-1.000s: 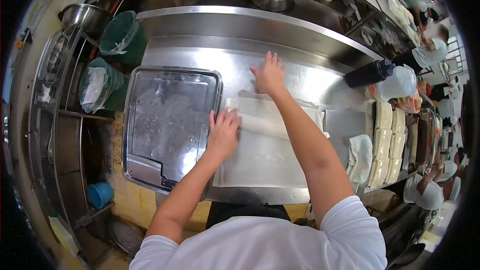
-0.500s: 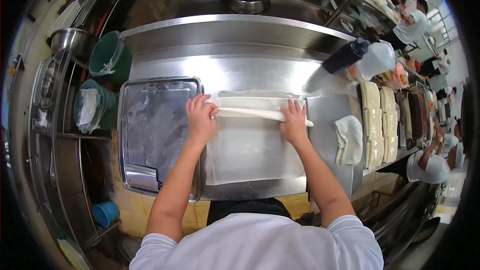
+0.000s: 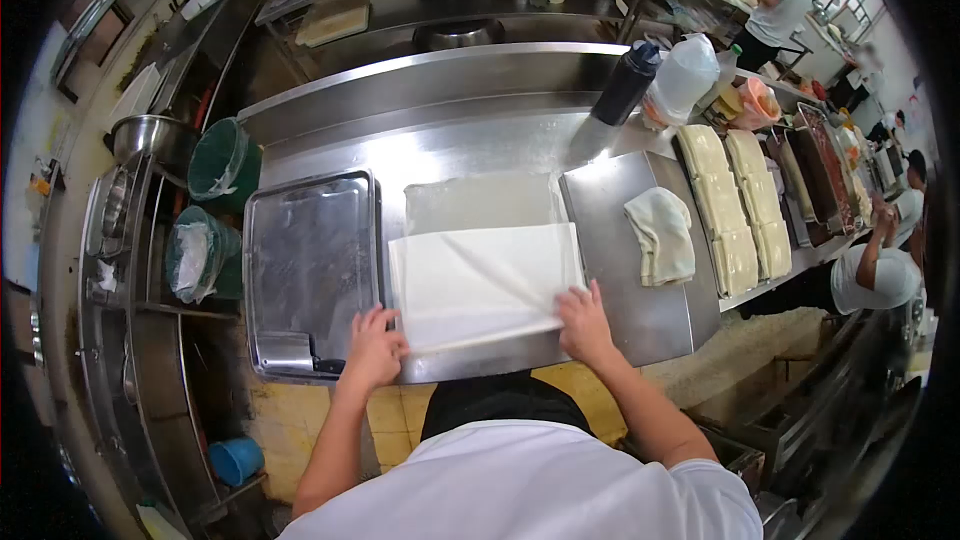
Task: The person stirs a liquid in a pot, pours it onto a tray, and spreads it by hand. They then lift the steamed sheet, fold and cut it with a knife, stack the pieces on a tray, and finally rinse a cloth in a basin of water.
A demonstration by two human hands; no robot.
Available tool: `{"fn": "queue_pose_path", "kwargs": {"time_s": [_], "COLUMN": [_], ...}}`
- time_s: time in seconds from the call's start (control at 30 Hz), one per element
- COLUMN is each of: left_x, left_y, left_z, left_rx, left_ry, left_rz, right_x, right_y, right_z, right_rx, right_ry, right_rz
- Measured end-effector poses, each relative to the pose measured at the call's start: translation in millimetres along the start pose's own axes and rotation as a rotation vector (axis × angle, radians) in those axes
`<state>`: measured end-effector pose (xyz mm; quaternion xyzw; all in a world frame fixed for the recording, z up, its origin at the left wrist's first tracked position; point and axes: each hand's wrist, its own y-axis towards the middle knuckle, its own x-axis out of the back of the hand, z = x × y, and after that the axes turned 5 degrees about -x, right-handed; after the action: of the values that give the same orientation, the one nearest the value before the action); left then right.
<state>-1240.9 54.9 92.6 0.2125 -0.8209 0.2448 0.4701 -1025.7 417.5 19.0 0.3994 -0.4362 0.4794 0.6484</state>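
A thin white cloth (image 3: 470, 270) lies over the near part of a pale translucent sheet (image 3: 480, 202) on the steel table. My left hand (image 3: 375, 348) is at the cloth's near left edge, its fingers closed on it. On the right side, my right hand (image 3: 585, 323) pinches the near right edge, and creases run from there across the cloth. Beside my left hand is a dark metal tray (image 3: 310, 275), with a broad flat scraper (image 3: 283, 353) in its near end.
A folded damp cloth (image 3: 660, 235) rests on the steel surface at right. Beyond it stand two rows of glossy pale blocks (image 3: 722, 210). A dark bottle (image 3: 626, 85) and a white jug (image 3: 684, 78) stand at the back. Green bins (image 3: 222, 162) are at left; co-workers (image 3: 780, 5) are at far right.
Both hands have come toward my body, drawing the bunched cloth out from the far part of the sheet so that it lies spread over the near part. The camera view has shifted.
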Motion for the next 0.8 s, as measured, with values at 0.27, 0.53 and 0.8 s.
{"fn": "queue_pose_path", "kwargs": {"time_s": [0.27,0.53,0.8], "left_x": [-21,-30,-18], "left_y": [-10,104,253], "left_z": [-37,-21,48], "left_rx": [0.057,-0.248,-0.280], "left_ry": [-0.016,0.052,0.167], "left_rz": [-0.006,-0.025,-0.049], "right_x": [29,47,13], "right_y": [-51,-32,-18], "right_z": [68,107,172], "right_rx": [-0.062,-0.231,-0.429], "right_ry": [0.122,0.184,0.248], "right_rz": [0.057,-0.057,-0.051]}}
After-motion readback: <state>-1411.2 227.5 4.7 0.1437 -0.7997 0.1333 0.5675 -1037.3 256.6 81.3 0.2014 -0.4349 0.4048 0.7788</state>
